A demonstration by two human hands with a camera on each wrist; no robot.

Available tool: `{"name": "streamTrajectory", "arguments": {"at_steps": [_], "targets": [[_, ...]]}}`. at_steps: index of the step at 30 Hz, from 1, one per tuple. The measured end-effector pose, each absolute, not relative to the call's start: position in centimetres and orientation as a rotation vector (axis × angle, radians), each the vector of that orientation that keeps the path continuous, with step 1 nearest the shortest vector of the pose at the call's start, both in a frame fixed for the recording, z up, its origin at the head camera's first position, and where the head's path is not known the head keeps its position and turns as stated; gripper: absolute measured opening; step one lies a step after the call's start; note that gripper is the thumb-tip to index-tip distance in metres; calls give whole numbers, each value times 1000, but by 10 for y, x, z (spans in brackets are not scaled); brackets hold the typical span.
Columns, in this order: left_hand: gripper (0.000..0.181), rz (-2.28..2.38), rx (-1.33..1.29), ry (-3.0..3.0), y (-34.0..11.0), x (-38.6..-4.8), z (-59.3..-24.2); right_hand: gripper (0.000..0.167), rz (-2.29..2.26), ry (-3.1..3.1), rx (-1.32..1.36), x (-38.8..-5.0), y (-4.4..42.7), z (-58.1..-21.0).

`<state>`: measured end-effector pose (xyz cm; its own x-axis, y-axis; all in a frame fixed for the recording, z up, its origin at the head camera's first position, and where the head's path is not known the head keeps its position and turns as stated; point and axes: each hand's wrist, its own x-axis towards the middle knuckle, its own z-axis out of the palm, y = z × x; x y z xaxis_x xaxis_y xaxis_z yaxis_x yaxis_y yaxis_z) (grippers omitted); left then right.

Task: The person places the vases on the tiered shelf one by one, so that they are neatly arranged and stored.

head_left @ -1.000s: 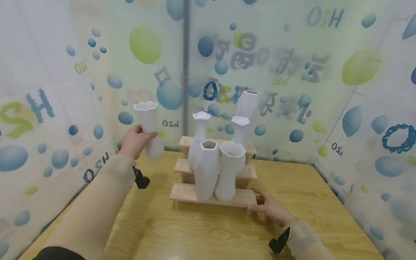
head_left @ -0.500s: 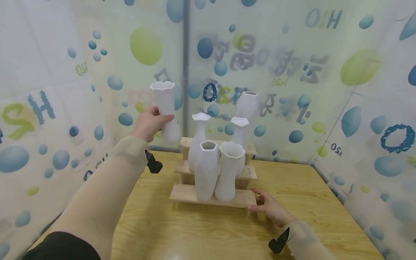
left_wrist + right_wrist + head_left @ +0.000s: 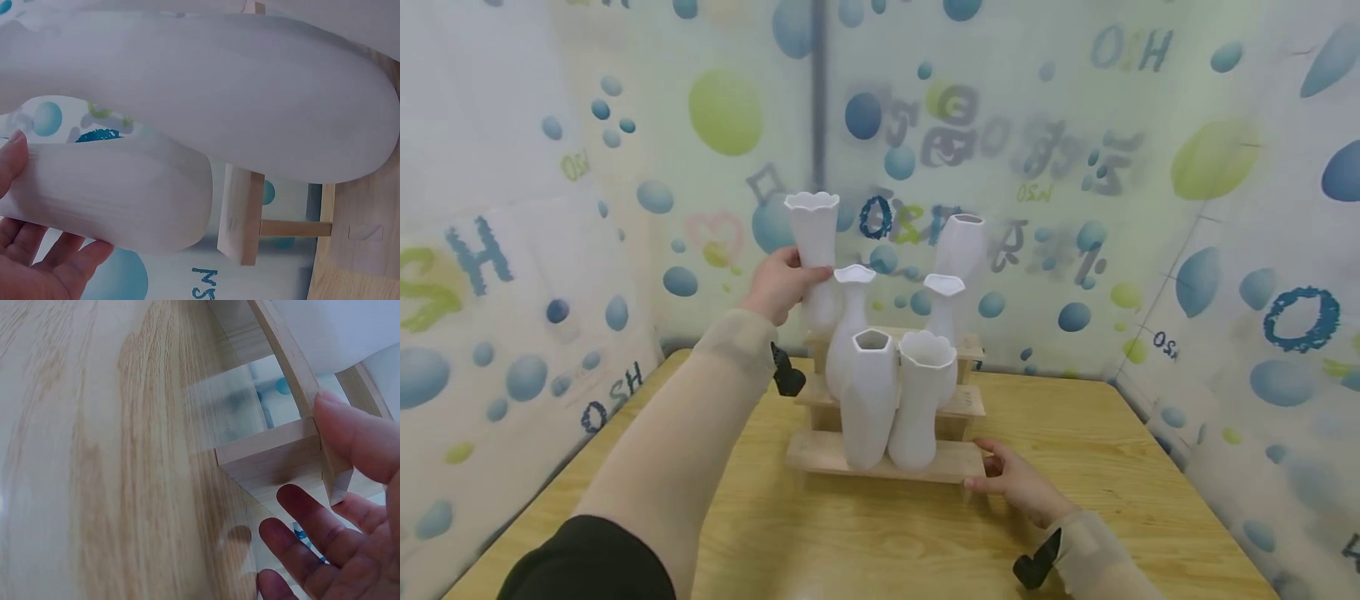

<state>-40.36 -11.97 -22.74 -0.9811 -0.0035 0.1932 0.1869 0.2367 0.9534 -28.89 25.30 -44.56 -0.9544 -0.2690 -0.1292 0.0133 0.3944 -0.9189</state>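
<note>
My left hand (image 3: 782, 283) grips a white vase (image 3: 815, 229) with a scalloped rim, upright at the left end of the top step. In the left wrist view, a narrow gap shows between the base of this vase (image 3: 137, 194) and the step's board (image 3: 240, 219). A three-step wooden stand (image 3: 811, 450) carries several white vases. The front step bears a faceted vase (image 3: 868, 400) and a scalloped one (image 3: 913, 408). My right hand (image 3: 1018, 485) pinches the front step's right end, thumb (image 3: 356, 431) on the board's edge and fingers behind it.
Two narrow-necked vases, one left (image 3: 853, 308) and one right (image 3: 943, 312), stand on the middle step. A tall vase (image 3: 962, 242) is at the top right. The stand rests on a wooden table (image 3: 1060, 433), enclosed by patterned curtains (image 3: 700, 50).
My left hand has lifted its vase from the left side and carried it rightward to the top step's left end. My right hand keeps its place on the stand.
</note>
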Motion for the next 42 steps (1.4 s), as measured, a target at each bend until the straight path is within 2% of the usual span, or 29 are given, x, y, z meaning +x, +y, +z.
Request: {"name": "streamTrajectory", "arguments": {"at_steps": [22,42], "targets": [[51,-1736,-129,-2442,-105,-412,-242,86,-1593,2369,-235,-286,242,-443],[56,-1706,-101,-2514,-111,-412,-246,85,-1590,2348,-276,-290,239,-443]]}}
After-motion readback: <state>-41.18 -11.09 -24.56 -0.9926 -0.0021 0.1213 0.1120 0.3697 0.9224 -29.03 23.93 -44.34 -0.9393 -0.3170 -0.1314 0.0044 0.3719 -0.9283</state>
